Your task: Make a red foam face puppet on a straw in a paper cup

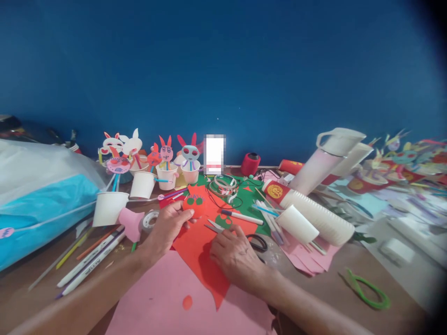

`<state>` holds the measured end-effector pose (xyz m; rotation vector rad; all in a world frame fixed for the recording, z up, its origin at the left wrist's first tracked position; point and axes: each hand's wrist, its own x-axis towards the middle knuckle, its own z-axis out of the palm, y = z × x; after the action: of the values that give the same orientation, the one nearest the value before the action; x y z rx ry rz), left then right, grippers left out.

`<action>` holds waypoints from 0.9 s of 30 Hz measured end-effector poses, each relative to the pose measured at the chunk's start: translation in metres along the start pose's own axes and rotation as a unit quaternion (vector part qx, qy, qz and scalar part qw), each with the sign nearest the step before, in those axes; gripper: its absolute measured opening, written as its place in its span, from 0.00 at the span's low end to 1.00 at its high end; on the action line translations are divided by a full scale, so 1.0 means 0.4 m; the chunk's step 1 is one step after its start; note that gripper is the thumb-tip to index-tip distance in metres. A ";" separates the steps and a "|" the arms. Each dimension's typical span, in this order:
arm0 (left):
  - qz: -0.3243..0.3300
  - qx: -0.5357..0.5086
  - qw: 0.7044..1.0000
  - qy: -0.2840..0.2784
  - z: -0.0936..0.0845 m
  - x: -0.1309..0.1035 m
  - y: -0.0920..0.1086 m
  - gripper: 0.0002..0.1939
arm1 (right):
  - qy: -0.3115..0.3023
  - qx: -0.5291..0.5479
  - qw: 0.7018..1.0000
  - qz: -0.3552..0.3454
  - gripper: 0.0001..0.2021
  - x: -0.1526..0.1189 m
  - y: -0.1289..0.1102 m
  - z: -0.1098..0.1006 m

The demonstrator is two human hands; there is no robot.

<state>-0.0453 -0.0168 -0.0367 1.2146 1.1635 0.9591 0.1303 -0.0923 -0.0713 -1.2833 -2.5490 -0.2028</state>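
Observation:
My left hand (172, 222) pinches a small red paper face (194, 207) with two green round eyes, above a large red-orange sheet (199, 242). To its right, my right hand (234, 253) rests over the same sheet with its fingers curled down; what is under them, if anything, is hidden. Black-handled scissors (257, 242) lie beside and partly behind my right hand, blades pointing left. A pink sheet (153, 293) with a small red oval (187, 302) is spread nearest me. A capped marker (242, 217) lies on the green sheet (249, 193).
Paper cups (111, 209) with animal-face figures stand at the back left. Markers (91, 258) and a tape roll (150, 220) lie left. On the right are stacked cups (314, 216), a tall flask (321, 160) and a green pipe cleaner (368, 291). A plastic bag (42, 195) sits far left.

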 end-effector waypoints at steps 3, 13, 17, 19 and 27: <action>0.008 -0.001 1.000 -0.008 -0.002 0.004 -0.005 0.08 | 0.005 0.010 1.000 0.005 0.06 -0.001 0.002 -0.005; -0.045 -0.034 0.998 0.004 -0.007 0.019 -0.035 0.08 | -0.014 -0.033 0.999 -0.001 0.06 -0.001 -0.009 -0.004; -0.044 -0.102 0.994 0.021 -0.003 0.020 -0.034 0.08 | -0.012 -0.028 1.000 -0.004 0.06 -0.002 -0.006 -0.004; -0.046 -0.110 0.993 0.017 -0.004 0.021 -0.036 0.08 | -0.013 -0.007 1.000 0.005 0.04 -0.002 -0.002 -0.009; -0.066 -0.098 0.993 0.003 -0.017 0.036 -0.061 0.07 | -0.073 0.030 0.997 -0.010 0.04 -0.002 -0.003 -0.035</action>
<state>-0.0506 -0.0046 -0.0625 0.9668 1.1112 0.9538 0.1324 -0.0969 -0.0582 -1.2950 -2.6678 -0.0361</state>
